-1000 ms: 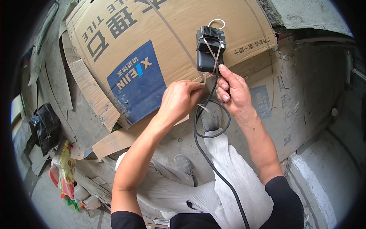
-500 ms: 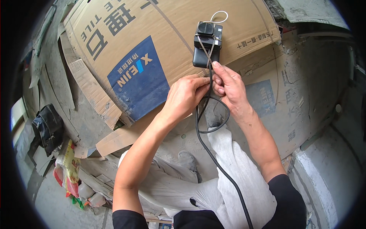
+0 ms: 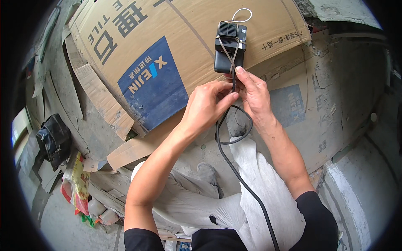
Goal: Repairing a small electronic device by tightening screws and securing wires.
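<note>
A black bundle of a vented block (image 3: 228,30) and a flat black case (image 3: 222,62) lies on a large cardboard box (image 3: 104,42), bound with crossed thin straps and topped by a white cord loop (image 3: 250,14). My right hand (image 3: 255,98) grips the black cable (image 3: 266,213) just below it, thumb uppermost. My left hand (image 3: 203,104), fingers curled together, closes on the same cable beside the right one; its fingertips are partly hidden. A loose loop of cable hangs below both hands, over my shoe and light-grey trouser leg.
A black bag (image 3: 53,140) and a colourful plastic sack (image 3: 77,184) lie at the left. Torn cardboard strips (image 3: 96,100) edge the box. Worn cardboard (image 3: 318,125) spreads to the right, beside a pale ledge (image 3: 347,201). My other shoe (image 3: 206,175) shows below.
My left hand has moved right and up, meeting my right hand on the cable. The right hand has risen slightly leftward, and the black bundle appears slightly higher in the picture.
</note>
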`<state>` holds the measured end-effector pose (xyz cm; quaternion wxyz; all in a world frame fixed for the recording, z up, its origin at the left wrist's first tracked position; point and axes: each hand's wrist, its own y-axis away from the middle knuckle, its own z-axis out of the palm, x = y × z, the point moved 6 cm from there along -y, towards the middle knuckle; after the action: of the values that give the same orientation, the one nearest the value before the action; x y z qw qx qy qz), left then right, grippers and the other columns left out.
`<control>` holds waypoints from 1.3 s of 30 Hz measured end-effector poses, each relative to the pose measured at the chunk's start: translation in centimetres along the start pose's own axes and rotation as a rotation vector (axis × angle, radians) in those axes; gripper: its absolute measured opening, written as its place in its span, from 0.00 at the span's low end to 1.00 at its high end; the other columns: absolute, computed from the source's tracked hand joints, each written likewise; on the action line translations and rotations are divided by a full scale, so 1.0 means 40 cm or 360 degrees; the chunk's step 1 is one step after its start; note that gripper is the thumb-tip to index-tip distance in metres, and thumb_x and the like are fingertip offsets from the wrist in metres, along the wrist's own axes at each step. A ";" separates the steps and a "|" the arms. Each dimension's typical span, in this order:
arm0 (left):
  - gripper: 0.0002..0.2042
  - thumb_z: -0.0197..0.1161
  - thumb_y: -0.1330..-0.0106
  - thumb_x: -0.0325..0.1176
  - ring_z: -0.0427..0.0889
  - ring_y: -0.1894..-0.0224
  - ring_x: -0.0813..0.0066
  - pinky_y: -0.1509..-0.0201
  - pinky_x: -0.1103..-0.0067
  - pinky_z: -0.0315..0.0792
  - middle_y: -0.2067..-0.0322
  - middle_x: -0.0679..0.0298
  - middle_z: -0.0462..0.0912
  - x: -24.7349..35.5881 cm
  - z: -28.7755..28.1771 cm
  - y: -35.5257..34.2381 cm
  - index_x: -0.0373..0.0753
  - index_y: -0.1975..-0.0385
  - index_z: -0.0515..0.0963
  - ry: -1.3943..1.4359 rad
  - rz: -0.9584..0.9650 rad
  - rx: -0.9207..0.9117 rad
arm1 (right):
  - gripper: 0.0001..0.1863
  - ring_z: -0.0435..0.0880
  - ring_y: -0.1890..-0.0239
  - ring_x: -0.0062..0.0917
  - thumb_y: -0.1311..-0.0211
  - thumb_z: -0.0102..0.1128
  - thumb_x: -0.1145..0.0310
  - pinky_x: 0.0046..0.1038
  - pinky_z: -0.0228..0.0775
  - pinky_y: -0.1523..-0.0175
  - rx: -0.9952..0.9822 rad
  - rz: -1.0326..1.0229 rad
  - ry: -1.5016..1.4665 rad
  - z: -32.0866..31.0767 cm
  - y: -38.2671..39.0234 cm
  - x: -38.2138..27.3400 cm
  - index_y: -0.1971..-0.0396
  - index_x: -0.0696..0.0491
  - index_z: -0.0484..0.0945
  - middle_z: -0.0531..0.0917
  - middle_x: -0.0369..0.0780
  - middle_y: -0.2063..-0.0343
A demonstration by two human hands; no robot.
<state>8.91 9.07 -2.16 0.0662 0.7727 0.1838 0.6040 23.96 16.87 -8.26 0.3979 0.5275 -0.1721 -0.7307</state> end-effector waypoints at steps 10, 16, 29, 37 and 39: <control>0.12 0.77 0.24 0.36 0.89 0.62 0.73 0.54 0.72 0.82 0.61 0.61 0.91 -0.008 -0.016 -0.002 0.32 0.52 0.91 -0.0205 -0.0121 0.0060 | 0.16 0.92 0.59 0.20 0.13 0.71 0.59 0.28 0.86 0.49 -0.0032 -0.0177 0.0114 -0.012 -0.009 -0.027 0.52 0.58 0.95 0.95 0.37 0.60; 0.12 0.76 0.21 0.37 0.87 0.52 0.84 0.45 0.78 0.80 0.58 0.67 0.91 -0.033 -0.032 -0.011 0.33 0.56 0.85 0.0395 -0.0635 -0.0576 | 0.19 0.93 0.57 0.20 0.11 0.67 0.56 0.27 0.84 0.47 -0.0100 -0.0213 0.0250 -0.043 -0.017 -0.039 0.44 0.58 0.93 0.97 0.42 0.54; 0.22 0.82 0.27 0.52 0.86 0.56 0.74 0.50 0.72 0.78 0.64 0.64 0.87 -0.062 -0.125 0.092 0.36 0.58 0.87 -0.0293 -0.0904 -0.1290 | 0.18 0.81 0.72 0.13 0.11 0.66 0.58 0.23 0.75 0.65 -0.0209 -0.0098 0.0185 -0.068 -0.021 -0.077 0.45 0.60 0.93 0.97 0.43 0.56; 0.16 0.81 0.31 0.28 0.89 0.43 0.54 0.40 0.63 0.84 0.46 0.58 0.87 0.118 -0.114 0.035 0.42 0.45 0.88 -0.0547 0.0636 0.0024 | 0.18 0.77 0.77 0.12 0.13 0.70 0.58 0.20 0.71 0.70 -0.0100 -0.0052 0.0251 -0.037 -0.012 -0.088 0.53 0.61 0.94 0.92 0.36 0.68; 0.15 0.80 0.31 0.27 0.89 0.46 0.56 0.43 0.63 0.85 0.49 0.61 0.87 0.112 -0.064 0.003 0.42 0.46 0.88 -0.0568 0.0695 -0.0044 | 0.18 0.79 0.75 0.12 0.13 0.70 0.58 0.20 0.72 0.68 -0.0114 -0.0025 0.0248 -0.041 -0.012 -0.086 0.54 0.60 0.94 0.92 0.36 0.67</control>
<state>7.37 10.29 2.60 -0.0236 0.8872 -0.0099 0.4607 25.69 20.07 -7.05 0.4230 0.5694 -0.1102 -0.6962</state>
